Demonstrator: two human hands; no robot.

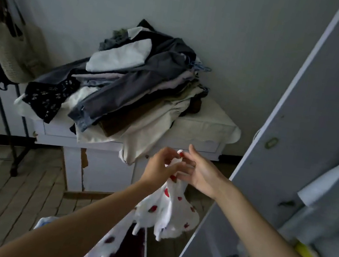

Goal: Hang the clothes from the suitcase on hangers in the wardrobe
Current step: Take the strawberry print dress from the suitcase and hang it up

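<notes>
White cotton-like cloth with red spots, the garment hangs limp from the two hands and looks light, thin and soft, with no stiffness of its own; it will slide and bunch wherever it is not held. A second spotted piece trails lower, below the grip and nearer the camera, and I cannot tell whether it is the same garment or another. The sensible place to take hold is the top edge, at a strap or shoulder seam, so the body falls straight for a hanger.

The left hand comes up from below with the wrist bent, its fingers curled and pinching the top of the cloth. The right hand reaches in from the right, palm turned toward the left hand; its thumb and forefinger seem to nip the same small red-tipped end at the top, the other fingers loosely spread. Both forearms are stretched forward and meet at the grip.

Right of the grip stands the open wardrobe door. Beyond the grip, a pile of clothes lies on a white table. No hanger is in hand.
</notes>
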